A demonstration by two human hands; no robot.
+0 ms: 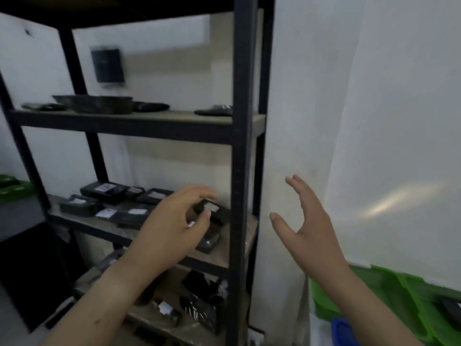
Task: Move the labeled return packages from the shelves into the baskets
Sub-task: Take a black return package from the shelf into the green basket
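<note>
A black metal shelf unit (241,151) fills the left half of the view. Its middle shelf (234,248) carries several black packages with white labels (104,193). My left hand (172,226) hovers over that shelf's right end, fingers curled and apart just above a black labeled package (216,210); whether it touches the package I cannot tell. My right hand (309,228) is raised open to the right of the shelf post, in front of the white wall, holding nothing. A green basket (389,295) sits low at the right with a dark package (451,308) in it.
The upper shelf holds a dark pan (94,103) and flat dark items (214,110). The lower shelf has more black packages (199,300). Another green basket (12,186) sits at the far left edge. A blue object (344,330) lies below the right basket.
</note>
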